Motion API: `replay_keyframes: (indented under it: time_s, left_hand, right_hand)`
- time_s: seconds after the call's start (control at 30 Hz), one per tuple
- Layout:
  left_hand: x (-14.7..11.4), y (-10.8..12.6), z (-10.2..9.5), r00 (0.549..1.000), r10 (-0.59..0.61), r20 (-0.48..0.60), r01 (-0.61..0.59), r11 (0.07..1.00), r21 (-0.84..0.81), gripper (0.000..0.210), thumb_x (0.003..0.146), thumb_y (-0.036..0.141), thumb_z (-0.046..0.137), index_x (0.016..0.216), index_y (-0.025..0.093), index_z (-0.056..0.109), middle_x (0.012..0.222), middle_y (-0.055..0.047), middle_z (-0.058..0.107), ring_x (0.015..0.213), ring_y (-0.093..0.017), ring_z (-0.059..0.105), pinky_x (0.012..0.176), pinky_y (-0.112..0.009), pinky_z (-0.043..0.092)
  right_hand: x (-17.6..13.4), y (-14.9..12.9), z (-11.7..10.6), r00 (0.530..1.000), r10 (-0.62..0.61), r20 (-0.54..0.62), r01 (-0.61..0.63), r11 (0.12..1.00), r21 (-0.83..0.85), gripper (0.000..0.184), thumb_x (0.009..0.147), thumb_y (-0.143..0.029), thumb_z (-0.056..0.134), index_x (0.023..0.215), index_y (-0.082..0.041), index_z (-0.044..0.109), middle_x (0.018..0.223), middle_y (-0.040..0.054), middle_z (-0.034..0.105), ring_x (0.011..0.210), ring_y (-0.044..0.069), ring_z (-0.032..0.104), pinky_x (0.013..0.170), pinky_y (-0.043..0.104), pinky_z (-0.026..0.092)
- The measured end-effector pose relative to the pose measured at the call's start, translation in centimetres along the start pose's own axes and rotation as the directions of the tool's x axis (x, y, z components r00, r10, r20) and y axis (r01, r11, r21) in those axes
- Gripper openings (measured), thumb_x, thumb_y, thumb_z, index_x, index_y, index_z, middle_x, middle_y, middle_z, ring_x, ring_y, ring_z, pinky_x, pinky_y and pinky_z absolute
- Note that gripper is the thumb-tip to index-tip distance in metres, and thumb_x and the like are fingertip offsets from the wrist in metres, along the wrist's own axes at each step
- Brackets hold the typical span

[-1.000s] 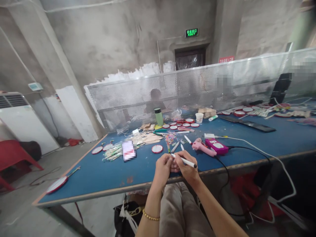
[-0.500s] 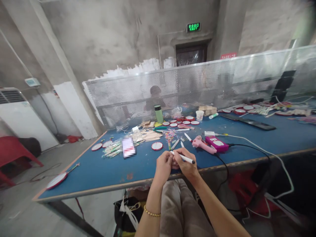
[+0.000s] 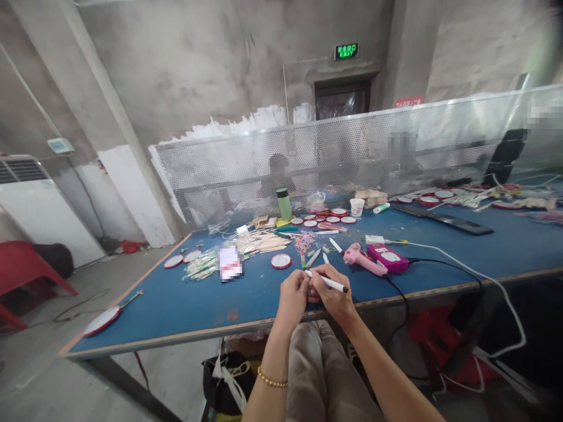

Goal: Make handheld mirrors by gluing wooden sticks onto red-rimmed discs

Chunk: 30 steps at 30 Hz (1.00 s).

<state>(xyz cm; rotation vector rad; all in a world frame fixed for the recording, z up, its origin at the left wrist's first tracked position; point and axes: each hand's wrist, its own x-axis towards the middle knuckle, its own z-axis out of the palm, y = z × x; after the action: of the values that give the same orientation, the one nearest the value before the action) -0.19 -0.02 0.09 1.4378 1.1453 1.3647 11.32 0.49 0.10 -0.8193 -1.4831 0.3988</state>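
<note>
At the table's front edge, my right hand is closed around a white marker, its black end pointing right and its tip toward my left hand. My left hand is closed in a pinch on a narrow stick with coloured bands, partly green. The two hands touch, and the stick's lower part is hidden by the fingers. Just beyond lies a tangle of small colourful bands. More white markers rest near it. A small round red-rimmed white disc lies left of my hands.
A pink glue gun and a magenta box with cables lie to the right. Leftward are a phone and wooden sticks. A green bottle and paper cup stand before a perforated screen.
The view has shifted very slightly. Both hands keep their grips and nearly the same position, with the marker still against the stick area.
</note>
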Motion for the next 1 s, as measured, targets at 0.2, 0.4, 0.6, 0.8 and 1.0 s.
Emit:
replay_keyframes:
  time_s: [0.2,0.4,0.6,0.8,1.0]
  left_hand:
    - [-0.16,0.26,0.06,1.0,0.001,0.021,0.0,0.999,-0.034,0.027,0.076,0.042,0.059,0.067,0.018,0.05,0.062,0.002,0.051,0.057,-0.012,0.05,0.052,-0.025,0.05]
    - [-0.18,0.18,0.11,1.0,0.001,0.021,0.001,0.999,-0.055,0.027,0.076,0.043,0.059,0.068,0.019,0.049,0.062,0.002,0.052,0.057,-0.013,0.052,0.052,-0.025,0.051]
    - [0.0,-0.16,0.11,1.0,-0.007,0.026,0.009,0.999,-0.044,0.028,0.076,0.044,0.058,0.07,0.018,0.051,0.063,0.002,0.052,0.057,-0.013,0.053,0.052,-0.027,0.053]
    - [0.1,-0.29,0.1,1.0,0.001,0.011,-0.001,1.0,-0.013,0.026,0.076,0.042,0.057,0.067,0.019,0.049,0.061,0.003,0.05,0.054,-0.012,0.049,0.048,-0.025,0.049]
    - [0.03,-0.03,0.1,1.0,-0.001,0.026,0.002,0.999,-0.037,0.026,0.076,0.041,0.058,0.068,0.019,0.049,0.06,0.003,0.05,0.055,-0.012,0.05,0.051,-0.024,0.049]
  right_hand:
    - [-0.16,0.25,0.18,0.999,0.044,-0.025,-0.043,0.999,0.03,0.022,0.085,-0.033,0.054,0.071,-0.019,0.061,0.058,-0.0009,0.064,0.048,0.012,0.058,0.05,0.022,0.047]
    - [0.0,0.08,0.14,1.0,0.003,-0.014,-0.003,1.0,0.009,0.021,0.085,-0.031,0.052,0.071,-0.019,0.061,0.057,-0.0011,0.063,0.048,0.011,0.057,0.05,0.021,0.046]
    - [0.0,0.1,0.12,1.0,-0.001,-0.004,0.001,1.0,-0.004,0.022,0.086,-0.032,0.052,0.07,-0.019,0.061,0.058,-0.0007,0.063,0.05,0.011,0.057,0.051,0.021,0.046]
    - [-0.07,0.22,0.15,1.0,0.021,-0.002,-0.021,1.0,0.011,0.023,0.085,-0.033,0.053,0.068,-0.019,0.06,0.056,-0.001,0.062,0.047,0.011,0.056,0.048,0.021,0.046]
    - [-0.05,0.46,0.15,0.999,-0.009,-0.05,0.01,1.0,0.014,0.021,0.085,-0.031,0.053,0.07,-0.019,0.061,0.055,-0.0012,0.062,0.047,0.011,0.057,0.05,0.021,0.047]
